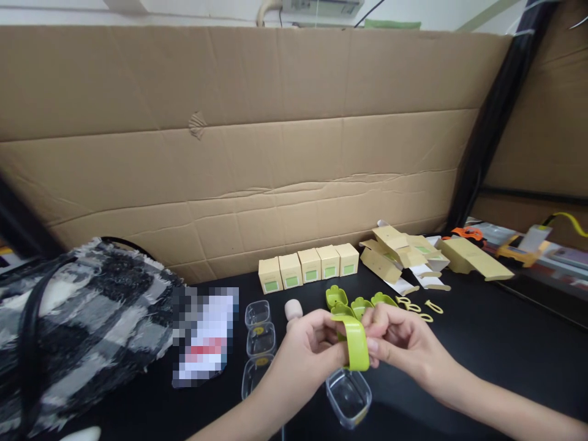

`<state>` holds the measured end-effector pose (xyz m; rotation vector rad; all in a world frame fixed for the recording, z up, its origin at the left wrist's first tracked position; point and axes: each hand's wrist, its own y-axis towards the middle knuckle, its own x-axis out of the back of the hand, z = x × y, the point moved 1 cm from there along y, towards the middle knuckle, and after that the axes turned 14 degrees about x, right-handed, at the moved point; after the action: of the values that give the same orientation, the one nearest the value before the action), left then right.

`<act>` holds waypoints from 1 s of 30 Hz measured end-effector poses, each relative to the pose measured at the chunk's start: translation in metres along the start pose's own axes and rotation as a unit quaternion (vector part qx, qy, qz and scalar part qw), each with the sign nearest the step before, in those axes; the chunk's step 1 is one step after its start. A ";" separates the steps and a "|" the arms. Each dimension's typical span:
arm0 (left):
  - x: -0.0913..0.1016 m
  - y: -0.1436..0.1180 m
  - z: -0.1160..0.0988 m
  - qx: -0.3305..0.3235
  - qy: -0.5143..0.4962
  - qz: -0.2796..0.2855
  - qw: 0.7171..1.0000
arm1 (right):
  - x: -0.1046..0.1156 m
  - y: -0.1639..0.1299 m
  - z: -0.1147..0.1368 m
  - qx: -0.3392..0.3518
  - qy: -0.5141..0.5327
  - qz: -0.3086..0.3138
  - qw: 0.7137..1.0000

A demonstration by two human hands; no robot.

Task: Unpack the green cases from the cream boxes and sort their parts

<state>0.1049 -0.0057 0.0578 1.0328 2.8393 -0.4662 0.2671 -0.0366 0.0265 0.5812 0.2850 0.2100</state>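
Observation:
My left hand [310, 352] is closed around the left side of a bright green plastic piece [357, 346] with a curved, band-like wall. At its right edge, the fingers and thumb of my right hand [404, 340] are pinched together against it. My fingers hide the inner side of the piece. Just below it, an open clear plastic container [349, 398] stands on the black table. Behind my hands lie several similar green cup-like pieces [337, 297] with bumps on their rims. To their right are several small pale-yellow loops [433, 306].
Several small yellow boxes [311, 265] form a row by the cardboard wall [257, 159]. Opened, flattened boxes [395, 251] are heaped right of them. Clear containers [261, 339] and a pale rounded object [293, 309] stand left of my hands. A black-and-white checked bag [92, 331] fills the left.

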 end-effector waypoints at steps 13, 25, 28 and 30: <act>0.009 0.007 0.023 -0.023 0.167 -0.060 0.984 | -0.003 -0.008 0.027 0.252 -0.521 0.296 0.760; 0.027 -0.012 -0.036 -0.127 0.191 -0.082 0.970 | 0.092 0.074 -0.003 -0.006 -0.495 0.172 0.852; 0.027 -0.013 -0.036 -0.107 0.197 -0.076 0.972 | 0.104 0.080 -0.021 -0.062 -0.472 0.228 0.849; 0.027 -0.012 -0.036 -0.097 0.206 -0.073 0.971 | 0.106 0.079 -0.026 -0.076 -0.459 0.260 0.846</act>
<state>0.0771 0.0136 0.0902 0.9857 3.2538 0.0308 0.3487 0.0701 0.0286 0.5323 -0.8320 0.4454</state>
